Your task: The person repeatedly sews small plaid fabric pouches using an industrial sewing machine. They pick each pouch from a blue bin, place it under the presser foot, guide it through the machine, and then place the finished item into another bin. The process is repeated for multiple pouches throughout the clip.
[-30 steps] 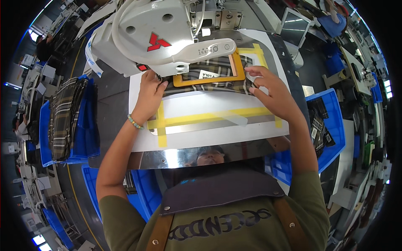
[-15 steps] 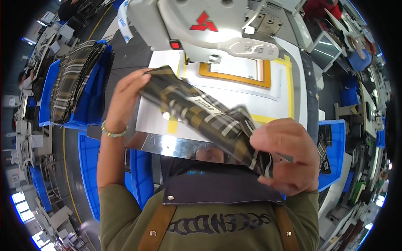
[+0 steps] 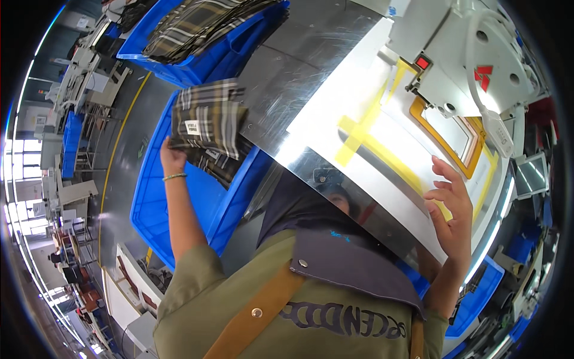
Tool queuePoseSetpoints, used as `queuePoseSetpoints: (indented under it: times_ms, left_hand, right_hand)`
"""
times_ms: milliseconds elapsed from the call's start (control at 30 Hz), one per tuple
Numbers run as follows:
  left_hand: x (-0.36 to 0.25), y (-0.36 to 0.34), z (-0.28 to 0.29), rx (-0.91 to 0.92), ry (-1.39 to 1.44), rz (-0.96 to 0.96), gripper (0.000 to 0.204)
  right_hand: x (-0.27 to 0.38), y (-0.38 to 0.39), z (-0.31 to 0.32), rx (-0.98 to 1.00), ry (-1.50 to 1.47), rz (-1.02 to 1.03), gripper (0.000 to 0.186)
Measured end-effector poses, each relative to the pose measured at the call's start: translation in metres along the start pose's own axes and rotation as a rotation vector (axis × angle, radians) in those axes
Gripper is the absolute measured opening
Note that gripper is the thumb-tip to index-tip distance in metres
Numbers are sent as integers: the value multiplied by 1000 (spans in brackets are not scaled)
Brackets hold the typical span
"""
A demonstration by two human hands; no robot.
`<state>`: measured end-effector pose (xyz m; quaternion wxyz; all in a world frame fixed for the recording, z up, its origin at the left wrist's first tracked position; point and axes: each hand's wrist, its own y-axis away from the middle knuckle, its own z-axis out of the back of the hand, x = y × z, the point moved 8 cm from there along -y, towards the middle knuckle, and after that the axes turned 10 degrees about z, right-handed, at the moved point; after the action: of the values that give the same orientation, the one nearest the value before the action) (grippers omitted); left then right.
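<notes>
My left hand [image 3: 174, 158] reaches out to the left, its fingers closed on the lower corner of a plaid fabric piece [image 3: 209, 128]. Brown, black and white checks cover the cloth, and a small white label is on it. It hangs over a blue bin [image 3: 156, 197], in which more plaid cloth lies below it. On the other side, my right hand [image 3: 452, 209] is raised above the white work plate [image 3: 382, 197] of a sewing machine [image 3: 460, 66]. Its fingers are apart and bent, with nothing in them. An orange-yellow frame [image 3: 439, 134] lies beyond that hand, under the machine head.
Another blue bin [image 3: 179, 75] with stacked plaid pieces [image 3: 197, 30] stands farther off. Yellow tape [image 3: 365, 128] marks the white plate. A shiny metal table edge [image 3: 359, 209] runs in front of me. One more blue bin [image 3: 478, 299] stands at the lower right.
The view has turned left. My left hand has carried the plaid piece from in front of the machine to above the blue bin. My right hand has let go of it.
</notes>
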<state>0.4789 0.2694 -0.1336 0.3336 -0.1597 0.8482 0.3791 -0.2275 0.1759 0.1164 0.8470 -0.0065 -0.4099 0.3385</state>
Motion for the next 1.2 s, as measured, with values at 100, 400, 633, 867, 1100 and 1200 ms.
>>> queuePoseSetpoints:
  times_ms: [100, 400, 633, 867, 1100, 1200]
  left_hand:
    - [59, -11, 22, -210, -96, -60, 45]
    - [65, -14, 35, -258, -753, -400, 29]
    - [76, 0, 60, -458, -396, -427, 38]
    - [81, 38, -51, -715, -1604, -1073, 75]
    - [123, -37, -7, -695, -2095, -974, 59]
    - [107, -39, -6, -675, -2013, -1067, 56]
  right_hand:
    - [-2, 1, -9, 35, 37, -26, 10]
    - [-10, 3, -10, 44, 71, -67, 11]
    - [-10, -2, -16, 84, 116, -30, 11]
    - [-7, 3, 2, 1, 179, -53, 13]
    - [-29, 5, 26, -276, 20, -57, 15]
    - [-37, 11, 21, -259, 15, -214, 18]
